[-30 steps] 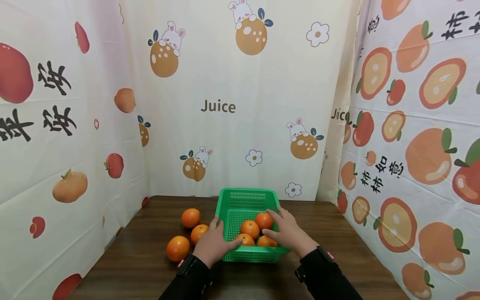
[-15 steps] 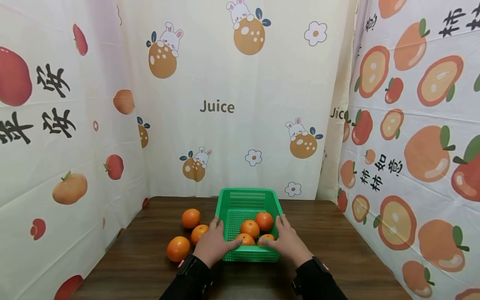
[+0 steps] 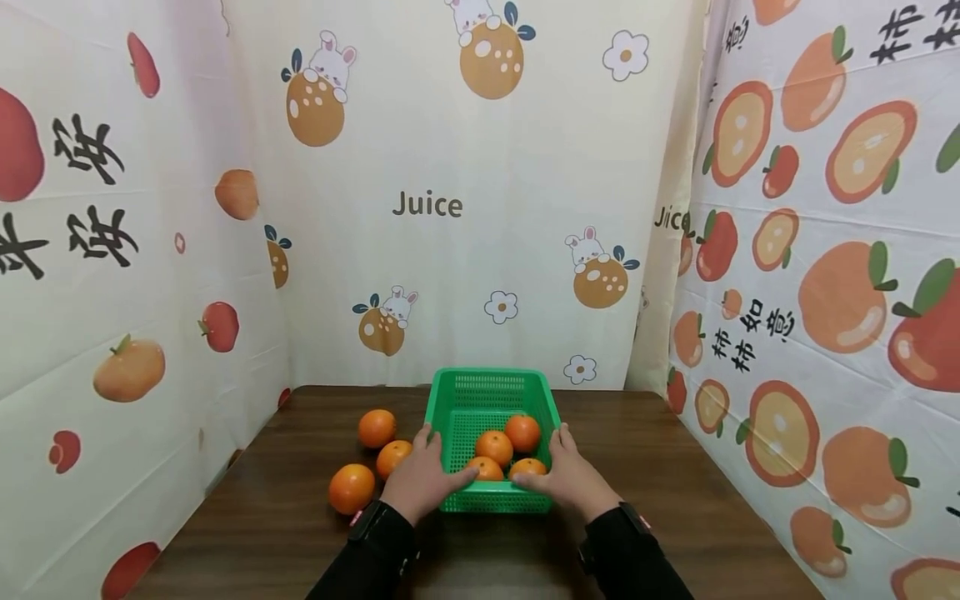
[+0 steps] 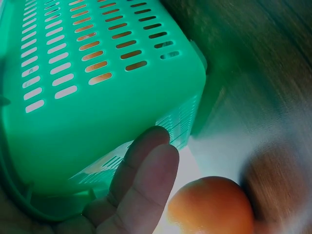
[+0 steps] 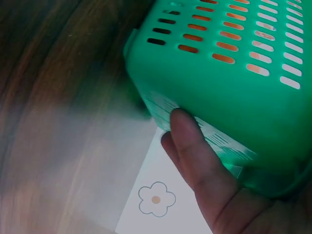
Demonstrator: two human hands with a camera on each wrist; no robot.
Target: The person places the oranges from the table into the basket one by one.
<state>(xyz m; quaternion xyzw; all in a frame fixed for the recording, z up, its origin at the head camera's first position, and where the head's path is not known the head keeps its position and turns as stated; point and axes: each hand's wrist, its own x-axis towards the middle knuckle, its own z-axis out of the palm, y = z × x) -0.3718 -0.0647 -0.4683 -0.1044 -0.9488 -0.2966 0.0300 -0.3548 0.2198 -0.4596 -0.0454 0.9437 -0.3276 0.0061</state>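
A green plastic basket (image 3: 491,389) with slotted walls stands on the table and holds several oranges (image 3: 523,433) in its near half. My left hand (image 3: 420,479) grips its near left corner, thumb over the front rim. In the left wrist view, the fingers (image 4: 155,180) lie along the outside of the basket wall (image 4: 165,92). Mirroring it, my right hand (image 3: 576,483) holds the near right corner. The right wrist view shows its fingers (image 5: 190,146) against the outer side wall. Left of the basket lie three loose oranges (image 3: 352,489), one partly behind my left hand.
Brown wooden table (image 3: 660,483) spreads out on both sides of the basket. Fruit-printed cloth hangs behind it (image 3: 450,267) and along the left and right sides (image 3: 810,333).
My right hand has drawn back from above the oranges to the basket's right side and near corner. My left hand stays at its corner. The head view has shifted slightly.
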